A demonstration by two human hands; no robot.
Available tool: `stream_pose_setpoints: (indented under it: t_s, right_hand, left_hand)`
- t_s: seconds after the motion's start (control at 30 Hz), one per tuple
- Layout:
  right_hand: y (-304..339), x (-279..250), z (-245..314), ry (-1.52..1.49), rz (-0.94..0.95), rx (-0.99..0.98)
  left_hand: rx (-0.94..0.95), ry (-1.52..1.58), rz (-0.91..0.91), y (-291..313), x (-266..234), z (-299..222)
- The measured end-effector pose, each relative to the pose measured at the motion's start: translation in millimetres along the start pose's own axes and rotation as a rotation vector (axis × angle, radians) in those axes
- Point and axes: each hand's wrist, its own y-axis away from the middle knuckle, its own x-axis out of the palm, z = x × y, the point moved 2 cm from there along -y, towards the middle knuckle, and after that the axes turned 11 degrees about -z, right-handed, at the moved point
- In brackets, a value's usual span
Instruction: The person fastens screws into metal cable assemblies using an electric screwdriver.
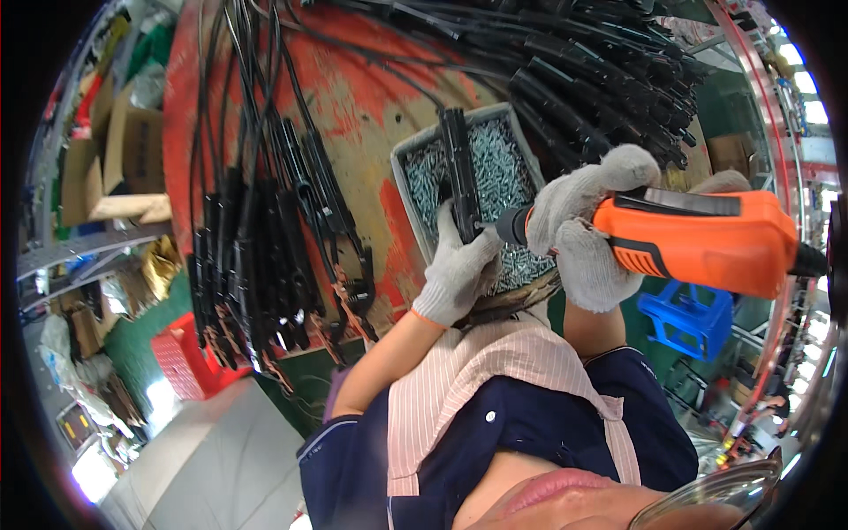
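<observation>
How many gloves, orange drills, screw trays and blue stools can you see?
Gloved hands: 2, the left hand holding a black clamp piece and the right hand gripping the drill
Orange power screwdriver: 1
Grey tray of screws: 1
Blue stool: 1
Total: 5

You have only one view, from the camera on your head. It looks steeply down along your chest, so your own chin and collar fill the 6 o'clock edge. The red surface [371, 106] stretches toward 12 o'clock, bent by the fisheye. The camera is very near your left hand [459, 269] and right hand [587, 225], both near the picture's centre.
</observation>
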Motion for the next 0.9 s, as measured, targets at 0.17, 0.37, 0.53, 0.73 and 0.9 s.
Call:
stream_pose_setpoints:
  t_s: [0.17,0.37,0.53,0.73,0.9]
  right_hand:
    - [-17.9,-45.7,60.0,-0.21,0.078,-0.146]
    - [-1.4,-117.3,110.5,-0.009,-0.421,-0.306]
    - [4.4,-122.8,131.0,0.109,-0.404,-0.187]
    - [3.0,-110.7,117.1,0.115,-0.469,-0.049]
    - [5.9,-55.7,50.1,0.545,-0.365,0.142]
  left_hand:
    - [0.006,-0.043,0.074,47.8,11.1,-34.7]
    - [0.072,0.217,0.357,41.7,100.6,-55.9]
    - [0.008,0.299,0.266,-11.6,181.1,-49.2]
    - [0.263,-0.283,0.617,18.8,151.6,-46.0]
    - [0.936,-0.755,0.201,24.2,26.3,-61.9]
